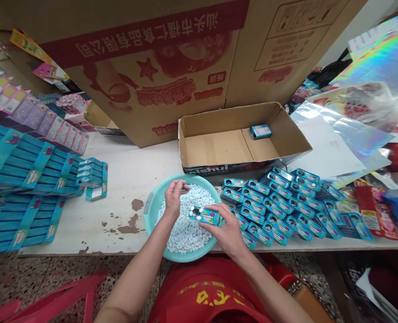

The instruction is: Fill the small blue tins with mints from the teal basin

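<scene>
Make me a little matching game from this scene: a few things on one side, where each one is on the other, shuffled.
Things:
1. small white candies
2. single teal tin
3. tin with a window
4. rows of teal tins

Places:
A. in the right hand
B. on the table right of the bowl
C. in the bowl
D. inside the shallow cardboard box

Pairs: 1-C, 2-D, 3-A, 4-B
</scene>
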A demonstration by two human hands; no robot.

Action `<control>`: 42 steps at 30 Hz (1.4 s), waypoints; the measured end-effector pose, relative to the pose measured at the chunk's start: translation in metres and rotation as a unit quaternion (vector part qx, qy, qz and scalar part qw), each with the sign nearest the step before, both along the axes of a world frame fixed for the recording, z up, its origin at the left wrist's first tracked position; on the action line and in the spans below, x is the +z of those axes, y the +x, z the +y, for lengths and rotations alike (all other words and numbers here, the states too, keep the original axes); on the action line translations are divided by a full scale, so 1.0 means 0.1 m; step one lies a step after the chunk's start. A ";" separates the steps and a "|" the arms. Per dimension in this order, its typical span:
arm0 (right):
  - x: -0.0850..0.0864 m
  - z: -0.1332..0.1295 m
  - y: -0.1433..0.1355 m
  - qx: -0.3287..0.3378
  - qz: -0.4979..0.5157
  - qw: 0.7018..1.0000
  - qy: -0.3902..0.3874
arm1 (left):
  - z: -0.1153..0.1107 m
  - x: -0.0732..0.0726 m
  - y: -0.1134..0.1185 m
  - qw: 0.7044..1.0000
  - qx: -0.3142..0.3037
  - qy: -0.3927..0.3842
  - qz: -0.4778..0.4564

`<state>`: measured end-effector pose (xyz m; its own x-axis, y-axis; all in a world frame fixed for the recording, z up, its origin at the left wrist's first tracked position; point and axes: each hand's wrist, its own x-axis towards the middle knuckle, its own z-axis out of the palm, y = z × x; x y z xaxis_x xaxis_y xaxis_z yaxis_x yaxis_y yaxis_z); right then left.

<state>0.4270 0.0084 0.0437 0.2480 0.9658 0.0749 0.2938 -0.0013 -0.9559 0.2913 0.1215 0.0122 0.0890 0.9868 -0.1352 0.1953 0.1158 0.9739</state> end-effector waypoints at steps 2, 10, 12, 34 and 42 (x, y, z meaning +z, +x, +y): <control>-0.02 -0.03 0.03 -0.011 0.011 1.000 0.010 | 0.07 -0.29 -0.01 0.987 -0.068 0.006 0.145; -0.17 0.06 0.04 -0.032 0.016 0.999 -0.010 | -0.18 -0.64 -0.06 0.961 -0.146 -0.049 0.230; -0.16 0.09 0.03 -0.029 0.013 0.999 -0.018 | -0.18 -0.61 -0.14 0.967 -0.119 -0.066 0.214; -0.03 0.27 -0.26 0.042 -0.141 0.988 -0.037 | -0.18 0.49 0.01 0.925 0.183 -0.109 -0.315; -0.04 0.27 -0.23 0.039 -0.106 0.993 -0.035 | -0.18 0.49 0.04 0.947 0.148 -0.096 -0.268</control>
